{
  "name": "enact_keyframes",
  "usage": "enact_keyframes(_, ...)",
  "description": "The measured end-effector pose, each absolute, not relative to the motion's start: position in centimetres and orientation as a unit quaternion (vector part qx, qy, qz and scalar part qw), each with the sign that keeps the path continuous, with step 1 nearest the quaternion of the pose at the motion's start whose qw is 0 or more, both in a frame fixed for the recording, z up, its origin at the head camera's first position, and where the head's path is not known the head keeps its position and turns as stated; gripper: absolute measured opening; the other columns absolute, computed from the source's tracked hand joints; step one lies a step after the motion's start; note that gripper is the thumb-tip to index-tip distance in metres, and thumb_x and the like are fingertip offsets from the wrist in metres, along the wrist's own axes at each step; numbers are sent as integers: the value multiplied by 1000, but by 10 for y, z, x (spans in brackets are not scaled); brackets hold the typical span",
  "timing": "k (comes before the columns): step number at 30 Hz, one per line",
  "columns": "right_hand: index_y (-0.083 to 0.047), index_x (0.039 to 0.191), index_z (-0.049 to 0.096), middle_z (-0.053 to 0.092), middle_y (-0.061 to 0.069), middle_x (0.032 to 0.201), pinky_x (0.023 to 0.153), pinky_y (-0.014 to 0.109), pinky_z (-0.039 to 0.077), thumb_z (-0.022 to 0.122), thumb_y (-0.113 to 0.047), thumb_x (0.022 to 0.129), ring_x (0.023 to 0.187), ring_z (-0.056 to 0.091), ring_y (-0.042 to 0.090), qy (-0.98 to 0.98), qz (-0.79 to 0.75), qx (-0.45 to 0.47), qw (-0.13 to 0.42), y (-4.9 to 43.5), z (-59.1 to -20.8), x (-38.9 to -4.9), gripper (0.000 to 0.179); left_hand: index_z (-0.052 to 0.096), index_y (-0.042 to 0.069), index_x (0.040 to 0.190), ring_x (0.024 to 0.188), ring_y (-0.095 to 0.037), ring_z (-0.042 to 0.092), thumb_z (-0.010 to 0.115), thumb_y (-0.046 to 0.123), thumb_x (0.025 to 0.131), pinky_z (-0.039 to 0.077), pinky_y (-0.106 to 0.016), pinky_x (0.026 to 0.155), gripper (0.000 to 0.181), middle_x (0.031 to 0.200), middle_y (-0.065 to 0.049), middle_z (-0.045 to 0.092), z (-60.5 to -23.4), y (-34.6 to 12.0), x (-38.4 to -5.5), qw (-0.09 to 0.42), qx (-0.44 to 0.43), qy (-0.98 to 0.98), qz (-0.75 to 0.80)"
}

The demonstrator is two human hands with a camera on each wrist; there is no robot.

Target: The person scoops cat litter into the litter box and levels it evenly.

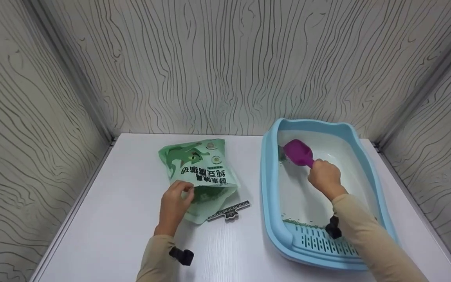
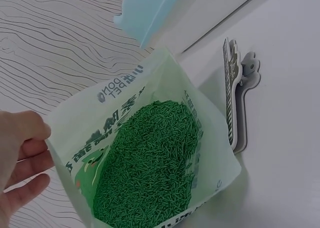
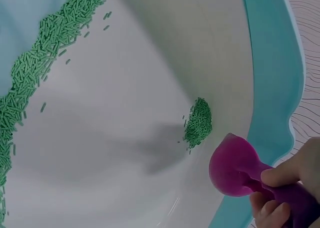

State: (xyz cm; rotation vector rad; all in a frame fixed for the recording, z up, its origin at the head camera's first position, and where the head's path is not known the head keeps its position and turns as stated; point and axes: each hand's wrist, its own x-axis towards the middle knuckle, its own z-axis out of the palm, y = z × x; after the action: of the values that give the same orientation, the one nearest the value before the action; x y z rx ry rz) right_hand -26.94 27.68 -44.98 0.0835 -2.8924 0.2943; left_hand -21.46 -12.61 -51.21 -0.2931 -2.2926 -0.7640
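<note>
My left hand (image 1: 176, 201) pinches the rim of a green plastic bag of cat litter (image 1: 198, 164), which lies on the table with its mouth towards me. Green litter pellets (image 2: 150, 163) fill much of the bag in the left wrist view. Over the far part of a blue and white litter box (image 1: 265, 188), my right hand (image 1: 325, 176) grips the handle of a purple scoop (image 1: 298, 152). A small pile of pellets (image 3: 199, 125) lies on the box floor beside the scoop, and a longer strip of pellets (image 3: 60, 32) runs along the box's slotted end.
A grey sealing clip (image 1: 230, 211) with ruler-like marks lies on the white table (image 1: 119, 203), to the right of the bag's mouth. Wood-patterned panels (image 1: 194, 70) stand behind and on both sides. The box's raised blue rim surrounds the scoop.
</note>
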Motion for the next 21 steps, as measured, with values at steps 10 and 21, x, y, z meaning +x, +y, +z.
enact_keyframes(10, 14, 82, 58, 59, 23, 66, 51, 36, 39, 56, -11, 86, 55, 45, 23, -983, 175, -11, 58, 273, -448, -245, 25, 70, 6, 85, 76, -15, 62, 80, 5, 72, 55, -29, 66, 17, 83, -4, 62, -513, -127, -217, 349, -116, -891, -267)
enact_keyframes(21, 12, 81, 57, 50, 14, 62, 49, 29, 33, 56, -11, 87, 55, 43, 20, -979, 195, -13, 52, 274, -445, -234, 24, 70, 7, 83, 84, -18, 63, 77, 0, 72, 57, -29, 68, 15, 88, -7, 60, -514, -122, -223, 379, -140, -885, -233)
